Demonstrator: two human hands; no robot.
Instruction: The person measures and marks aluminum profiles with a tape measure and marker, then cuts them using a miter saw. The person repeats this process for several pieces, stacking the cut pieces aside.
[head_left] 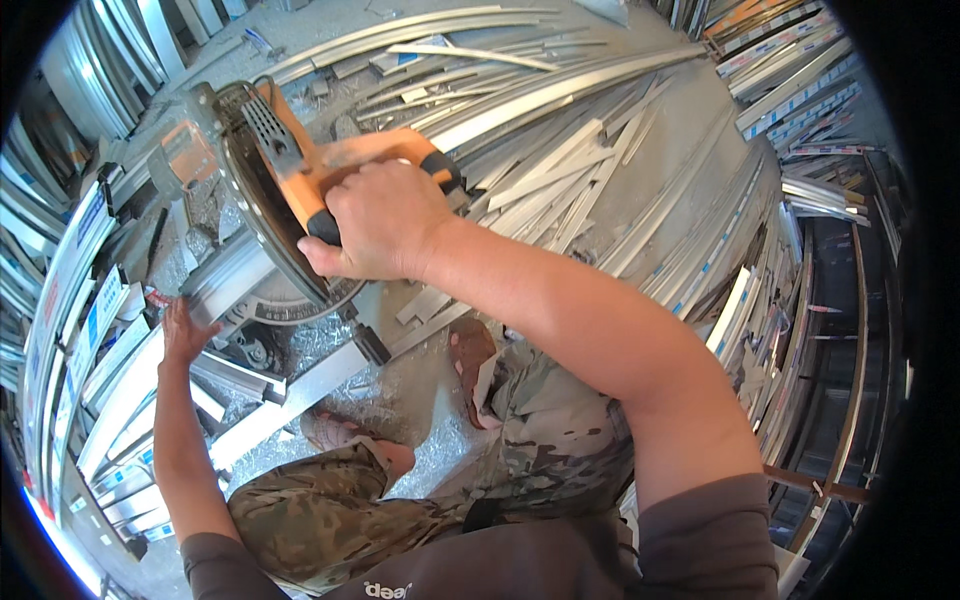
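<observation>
My right hand (385, 220) is wrapped round the handle of an orange and black miter saw (300, 165), its thumb pointing down to the left. The saw's large round blade guard (250, 190) stands tilted over the saw's base. A silvery aluminium profile (232, 275) lies on the base and runs out to the lower left. My left hand (182, 332) grips this profile left of the blade, thumb spread to the right and fingers over its far side. The cutting edge of the blade is hidden behind the guard.
Long metal profiles (62, 290) lean and lie at the left. Offcuts and strips (560, 180) litter the floor ahead. A rack of profiles (800, 90) stands at the far right. Shiny metal shavings (435, 455) cover the floor round my feet. A metal bar (300, 395) lies near my feet.
</observation>
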